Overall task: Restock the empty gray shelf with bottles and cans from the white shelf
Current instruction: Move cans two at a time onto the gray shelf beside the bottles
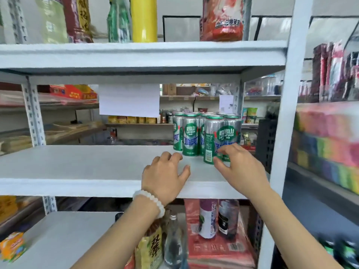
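Observation:
Several green and silver cans (191,136) stand clustered at the right end of the gray shelf board (77,164). The nearest can (214,138) stands at the front of the cluster. My right hand (239,167) is at its base, thumb and fingers spread and touching the can's lower part without a closed grip. My left hand (165,175), with a white bead bracelet on the wrist, rests palm down on the shelf board just left of the cans, fingers apart and holding nothing.
The left of this shelf board is bare. The shelf above holds a yellow bottle (143,18), a green bottle (118,22) and a red-labelled bottle (222,18). Below are bottles (207,218), a glass bottle (173,241) and packets. A white upright post (285,133) stands right.

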